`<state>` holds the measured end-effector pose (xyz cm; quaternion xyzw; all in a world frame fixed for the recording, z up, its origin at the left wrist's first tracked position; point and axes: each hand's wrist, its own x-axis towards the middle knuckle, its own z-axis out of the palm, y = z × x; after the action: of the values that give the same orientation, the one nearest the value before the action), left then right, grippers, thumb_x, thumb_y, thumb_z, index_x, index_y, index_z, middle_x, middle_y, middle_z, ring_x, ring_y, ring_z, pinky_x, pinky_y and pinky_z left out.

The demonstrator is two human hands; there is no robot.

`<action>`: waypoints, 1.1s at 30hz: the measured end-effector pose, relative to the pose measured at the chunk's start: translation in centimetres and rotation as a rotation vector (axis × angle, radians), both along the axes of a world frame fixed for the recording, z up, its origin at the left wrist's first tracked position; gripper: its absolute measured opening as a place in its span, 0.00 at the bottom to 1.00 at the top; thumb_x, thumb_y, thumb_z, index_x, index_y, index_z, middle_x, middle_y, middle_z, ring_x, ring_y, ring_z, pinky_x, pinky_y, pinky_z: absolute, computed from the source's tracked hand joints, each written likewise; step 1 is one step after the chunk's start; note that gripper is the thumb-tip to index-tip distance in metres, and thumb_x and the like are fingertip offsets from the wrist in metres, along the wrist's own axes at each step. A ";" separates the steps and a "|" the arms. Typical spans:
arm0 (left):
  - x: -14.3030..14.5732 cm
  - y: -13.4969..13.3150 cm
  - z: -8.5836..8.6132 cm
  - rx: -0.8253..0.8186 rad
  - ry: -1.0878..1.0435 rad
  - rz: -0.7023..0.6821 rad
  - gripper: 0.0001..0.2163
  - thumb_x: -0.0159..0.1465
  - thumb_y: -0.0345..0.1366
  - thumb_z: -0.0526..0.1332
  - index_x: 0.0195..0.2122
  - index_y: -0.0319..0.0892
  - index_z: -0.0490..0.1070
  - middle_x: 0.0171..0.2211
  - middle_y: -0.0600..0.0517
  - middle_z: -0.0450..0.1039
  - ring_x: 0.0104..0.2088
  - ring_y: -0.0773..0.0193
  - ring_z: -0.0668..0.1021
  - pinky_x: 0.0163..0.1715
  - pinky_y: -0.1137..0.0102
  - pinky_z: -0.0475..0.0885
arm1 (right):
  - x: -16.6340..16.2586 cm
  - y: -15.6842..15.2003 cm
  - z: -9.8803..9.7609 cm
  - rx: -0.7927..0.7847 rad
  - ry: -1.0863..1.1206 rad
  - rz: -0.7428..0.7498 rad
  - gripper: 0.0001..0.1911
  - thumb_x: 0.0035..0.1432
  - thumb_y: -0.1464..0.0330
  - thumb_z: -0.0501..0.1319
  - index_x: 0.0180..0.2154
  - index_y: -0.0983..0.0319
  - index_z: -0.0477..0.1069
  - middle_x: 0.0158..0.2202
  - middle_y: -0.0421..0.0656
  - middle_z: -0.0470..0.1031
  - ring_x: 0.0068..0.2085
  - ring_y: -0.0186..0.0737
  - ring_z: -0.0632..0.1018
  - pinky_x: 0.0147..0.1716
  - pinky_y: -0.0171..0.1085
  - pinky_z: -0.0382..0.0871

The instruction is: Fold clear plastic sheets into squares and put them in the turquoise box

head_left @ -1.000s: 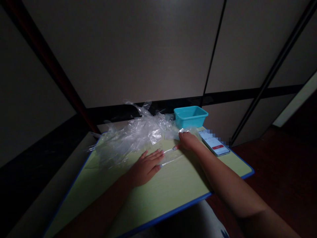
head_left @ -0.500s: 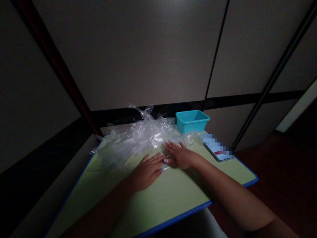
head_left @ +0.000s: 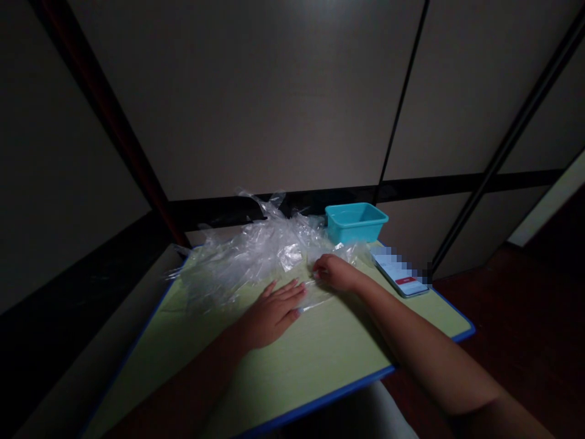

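Note:
My left hand (head_left: 274, 314) lies flat on the table with its fingers spread, the fingertips at the edge of a flat clear plastic bag (head_left: 315, 296). My right hand (head_left: 336, 272) is curled, thumb and fingers pinched together on the far right part of that bag. Beyond both hands spreads a crumpled heap of clear plastic bags (head_left: 256, 247), shiny and tangled. How much plastic sits between the right fingers is hidden by the hand.
The pale green table (head_left: 292, 378) has a blue edge. A turquoise plastic basket (head_left: 356, 231) stands at its back right. A phone (head_left: 404, 277) with a lit screen lies near the right edge. Wardrobe panels (head_left: 274, 110) rise right behind the table.
My right hand has gone from flat with fingers stretched to a curled pinch, shifting slightly right and away from my left hand. The left hand has stayed in place.

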<state>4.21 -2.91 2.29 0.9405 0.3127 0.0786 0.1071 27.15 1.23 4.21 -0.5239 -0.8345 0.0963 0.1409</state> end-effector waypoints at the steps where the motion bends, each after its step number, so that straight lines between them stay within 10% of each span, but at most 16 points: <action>1: 0.0 0.0 0.0 0.001 -0.001 -0.001 0.20 0.67 0.40 0.45 0.61 0.53 0.48 0.62 0.55 0.48 0.62 0.63 0.50 0.58 0.52 0.40 | -0.1 0.0 -0.1 -0.002 0.001 0.013 0.11 0.52 0.71 0.58 0.38 0.64 0.73 0.34 0.46 0.72 0.36 0.37 0.70 0.37 0.32 0.60; 33: -0.1 -0.1 -0.2 -0.003 -0.019 0.019 0.19 0.67 0.41 0.43 0.60 0.52 0.51 0.63 0.53 0.46 0.62 0.63 0.50 0.58 0.54 0.41 | 0.5 -0.5 0.4 -0.012 -0.082 0.139 0.04 0.48 0.74 0.60 0.28 0.62 0.73 0.30 0.42 0.72 0.37 0.36 0.70 0.36 0.29 0.58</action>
<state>4.11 -2.98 2.08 0.9366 0.3205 0.0881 0.1110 27.63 0.70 4.59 -0.4690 -0.8734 0.0893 0.0963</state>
